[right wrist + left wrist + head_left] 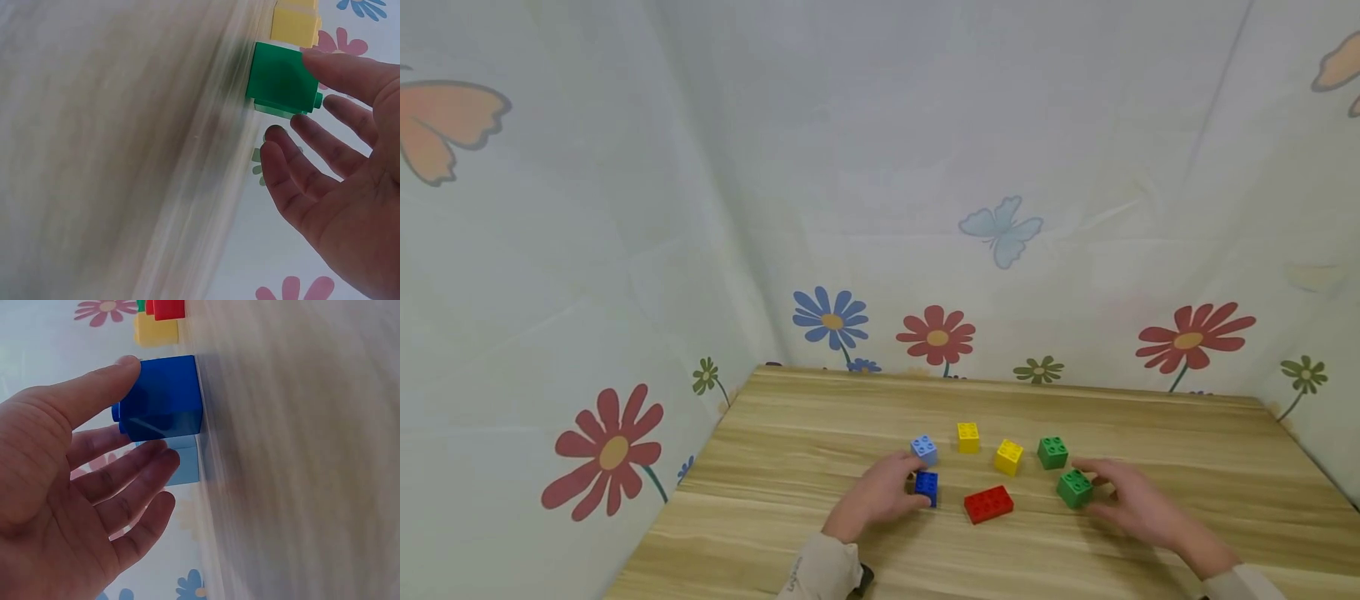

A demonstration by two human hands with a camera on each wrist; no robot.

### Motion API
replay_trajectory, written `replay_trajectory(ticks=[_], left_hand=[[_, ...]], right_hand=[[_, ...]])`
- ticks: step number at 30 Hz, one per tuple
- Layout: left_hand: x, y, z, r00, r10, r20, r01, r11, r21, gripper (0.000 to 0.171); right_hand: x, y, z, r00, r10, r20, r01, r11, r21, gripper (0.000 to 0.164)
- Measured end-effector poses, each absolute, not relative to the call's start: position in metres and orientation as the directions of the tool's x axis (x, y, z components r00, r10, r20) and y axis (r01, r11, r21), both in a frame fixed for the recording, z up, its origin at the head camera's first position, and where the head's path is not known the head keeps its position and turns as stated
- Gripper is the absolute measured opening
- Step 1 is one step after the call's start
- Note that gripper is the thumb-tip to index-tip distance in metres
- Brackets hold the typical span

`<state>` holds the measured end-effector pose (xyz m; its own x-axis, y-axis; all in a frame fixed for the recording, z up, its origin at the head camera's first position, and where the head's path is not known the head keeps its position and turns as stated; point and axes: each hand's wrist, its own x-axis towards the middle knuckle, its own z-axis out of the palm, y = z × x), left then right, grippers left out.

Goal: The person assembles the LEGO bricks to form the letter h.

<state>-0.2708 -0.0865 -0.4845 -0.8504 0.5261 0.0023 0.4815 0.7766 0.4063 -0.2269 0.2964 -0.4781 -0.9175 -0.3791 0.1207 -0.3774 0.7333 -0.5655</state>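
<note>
A dark blue brick [927,488] stands on the table between the thumb and forefinger of my left hand [883,493]. In the left wrist view its thumb tip [129,361] is at the dark blue brick's edge, and the other fingers are loosely bent. Just behind is a light blue brick [923,450]. On the other side, my right hand [1138,502] reaches around the nearer green brick [1075,489], thumb close to its near side and fingers spread loosely. Another green brick [1052,452] stands behind it. Whether either thumb presses its brick is hard to tell.
Between the hands lies a longer red brick [988,504], with two yellow bricks, one further back [967,437] and one nearer [1009,457]. All stand on a wood-grain table [820,417]. A pale curtain [880,167] with flowers and butterflies hangs behind and to the sides.
</note>
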Motion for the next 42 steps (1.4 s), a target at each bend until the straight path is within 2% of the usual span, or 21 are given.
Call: replay_trajectory(ticks=[7,17,23,34,42], left_hand=[[-0.272,-0.085,-0.485,-0.848,0.529,-0.02,0.471,0.771,0.43,0.043],[-0.274,-0.082,-0.484,-0.845,0.534,-0.035,0.467,0.767,0.439,0.035],[-0.276,-0.081,-0.485,-0.851,0.523,-0.05,0.447,0.77,0.456,0.034],[-0.277,-0.084,-0.485,-0.841,0.538,-0.055,0.464,0.77,0.439,0.038],[-0.276,-0.09,-0.484,-0.834,0.548,-0.063,0.454,0.747,0.486,0.035]], right_hand=[[-0.23,0.295,-0.481,-0.903,-0.416,0.112,-0.395,0.698,-0.598,0.051],[-0.237,0.292,-0.486,-0.933,-0.355,0.052,-0.304,0.705,-0.641,0.04],[-0.241,0.293,-0.488,-0.945,-0.328,0.015,-0.261,0.722,-0.64,0.044],[-0.238,0.29,-0.477,-0.921,-0.389,0.018,-0.319,0.728,-0.607,0.041],[-0.23,0.268,-0.458,-0.914,-0.403,0.034,-0.344,0.73,-0.591,0.04]])
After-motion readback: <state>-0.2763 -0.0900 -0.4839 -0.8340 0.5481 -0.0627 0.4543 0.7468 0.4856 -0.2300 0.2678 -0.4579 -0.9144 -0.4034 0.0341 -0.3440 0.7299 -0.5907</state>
